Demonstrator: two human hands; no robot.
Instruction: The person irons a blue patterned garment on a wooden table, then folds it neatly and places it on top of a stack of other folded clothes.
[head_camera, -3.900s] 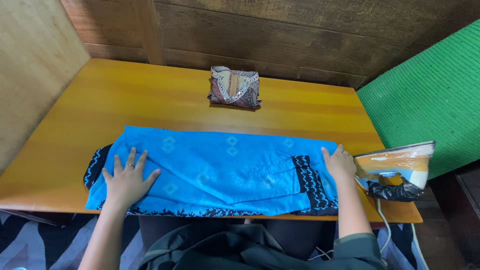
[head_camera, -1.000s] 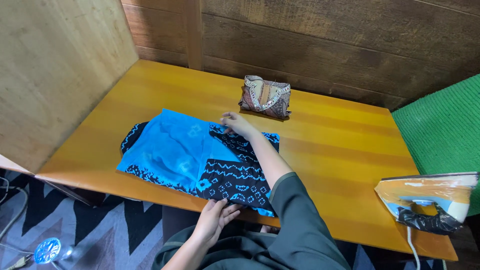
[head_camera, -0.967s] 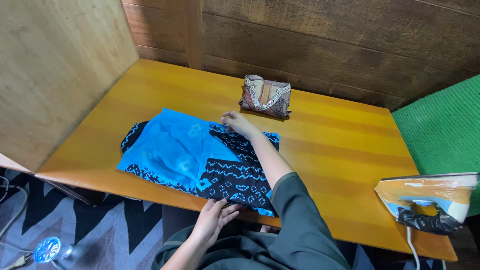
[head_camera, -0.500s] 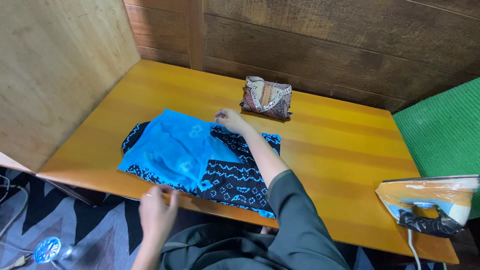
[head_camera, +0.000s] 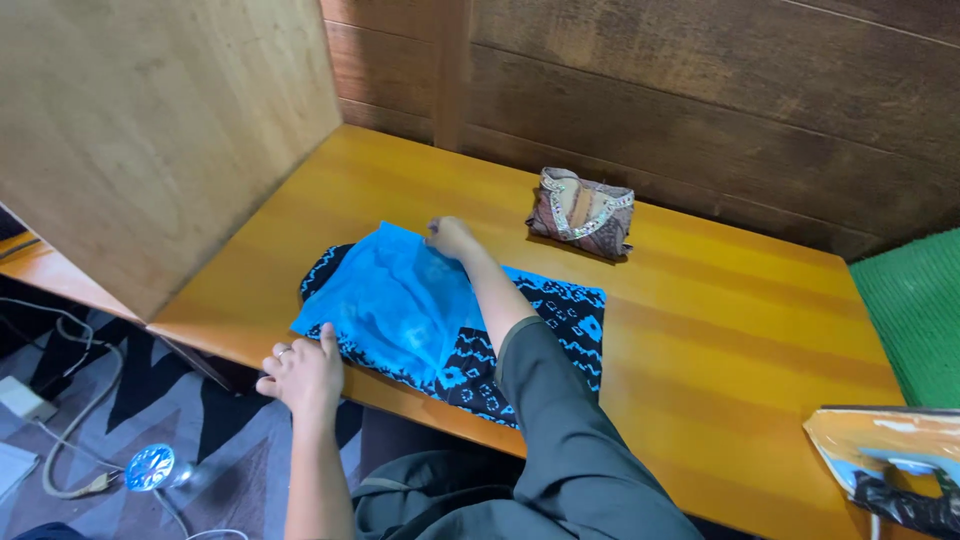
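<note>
A yellow wooden table (head_camera: 720, 330) stands against a dark plank wall, with a pale wooden panel rising at its left end. On the table's near-left part lies a cloth (head_camera: 400, 300), bright blue with black patterned borders, folded into a flat layered rectangle. It looks light, soft and limp, likely to sag and slide on the smooth tabletop, so corners and folded edges seem the best places to take hold.

The right hand (head_camera: 450, 236) reaches across to the cloth's far edge, fingers closed together on the blue top layer as if pinching it. The left hand (head_camera: 303, 372) sits at the cloth's near-left corner by the table's front edge, fingers curled and thumb on the fabric; whether it actually grips the corner cannot be told.

Beyond the cloth, near the wall, sits a small folded brown patterned bundle (head_camera: 582, 211). An iron (head_camera: 890, 460) rests at the table's near-right corner.
</note>
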